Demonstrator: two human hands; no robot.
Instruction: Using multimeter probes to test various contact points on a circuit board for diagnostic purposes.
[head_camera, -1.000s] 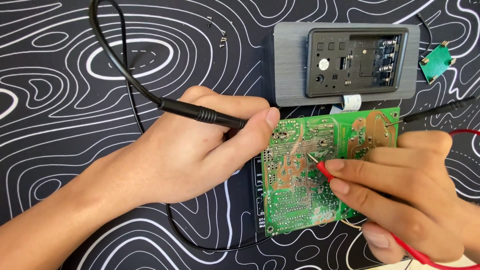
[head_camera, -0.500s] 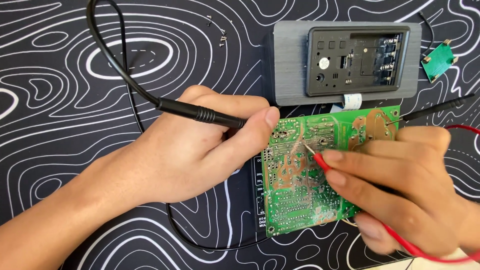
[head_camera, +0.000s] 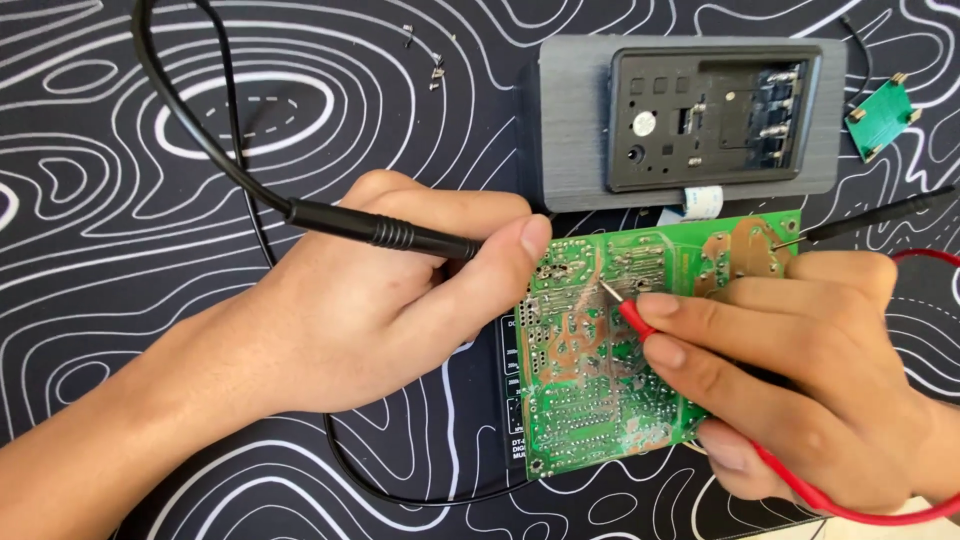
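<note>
A green circuit board (head_camera: 590, 375) lies solder side up in the middle, over a black box. My left hand (head_camera: 380, 300) grips a black test probe (head_camera: 385, 232), thumb against the board's left edge; the probe's tip is hidden behind the thumb. My right hand (head_camera: 800, 370) holds a red test probe (head_camera: 640, 320) like a pen, its metal tip touching the solder side near the board's upper middle. The right hand's fingers rest on the board's right part.
A grey box with a black recessed panel (head_camera: 690, 120) sits just behind the board, joined by a white ribbon cable (head_camera: 702, 203). A small green board (head_camera: 882, 118) lies at the far right. Another black probe (head_camera: 870, 215) reaches the board's top right corner. Black and red leads trail across the patterned mat.
The red probe's tip has slid up and to the left across the solder side. My left hand and the black probe have stayed put.
</note>
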